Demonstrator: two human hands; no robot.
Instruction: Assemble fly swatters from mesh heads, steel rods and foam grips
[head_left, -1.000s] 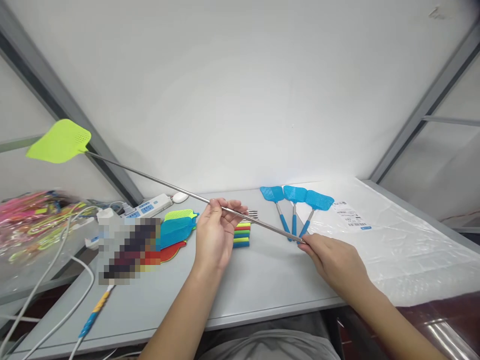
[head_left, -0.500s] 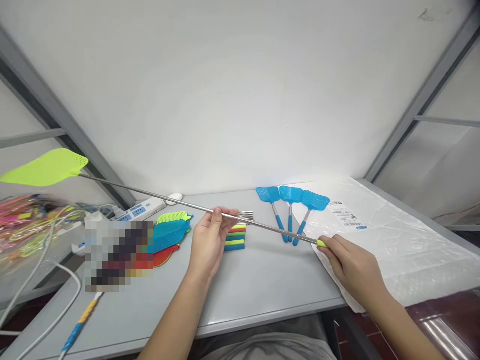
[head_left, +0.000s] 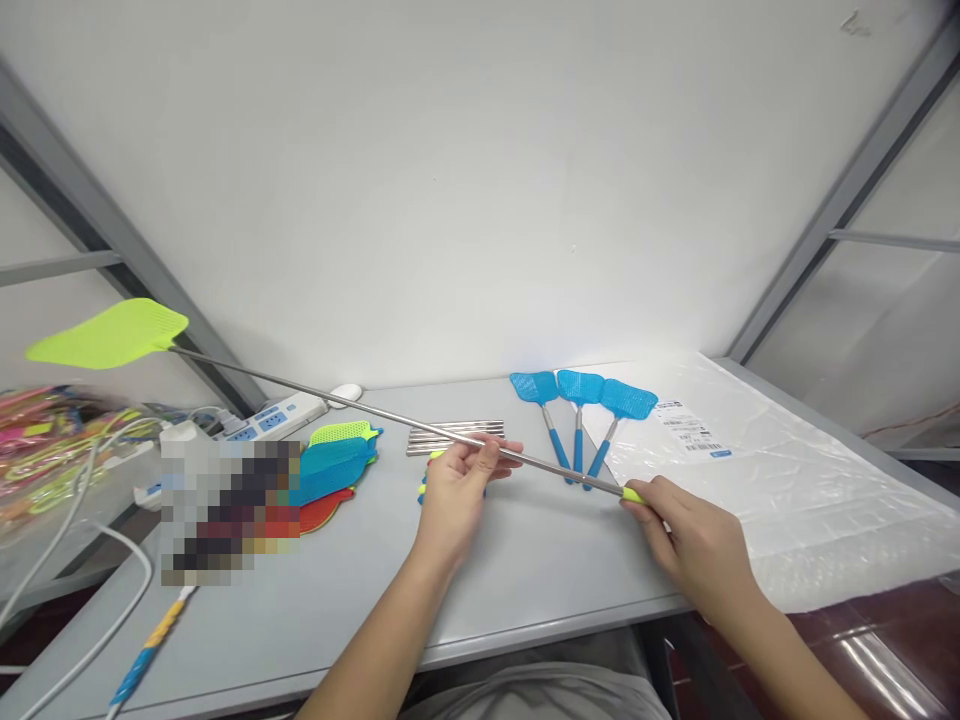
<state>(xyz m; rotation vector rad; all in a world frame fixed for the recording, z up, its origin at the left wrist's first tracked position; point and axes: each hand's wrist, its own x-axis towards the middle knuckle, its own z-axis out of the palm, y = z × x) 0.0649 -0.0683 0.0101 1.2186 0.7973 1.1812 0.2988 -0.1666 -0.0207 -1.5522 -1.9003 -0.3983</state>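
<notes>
Lime-yellow plastic forms the broad head (head_left: 112, 335) of the long fly swatter (head_left: 330, 396), whose thin steel rod (head_left: 375, 410) runs from the left of the frame to right of centre, held above the bench (head_left: 540, 570). From my remote view, its long axis slants gently downward to the right: the head's tapered tip points at the left edge, and the yellow-green handle (head_left: 634, 495) points lower right. The right grip (head_left: 694, 530) is clamped around that handle; the left grip (head_left: 459, 490) pinches the rod farther along, thumb on top and fingers beneath. To do this well, I'd judge the right hold should be firm and the left one light, with any force sent straight along the rod, since a sideways push could bend something so slender. I'd also want the head well clear of the power strip (head_left: 281, 412) at lower left. Just behind the left grip lie steel tubes (head_left: 459, 426); left of them are loose blue swatter heads (head_left: 334, 472), and right of centre three blue swatters (head_left: 628, 398) fan out beside a plastic sheet (head_left: 817, 490).
</notes>
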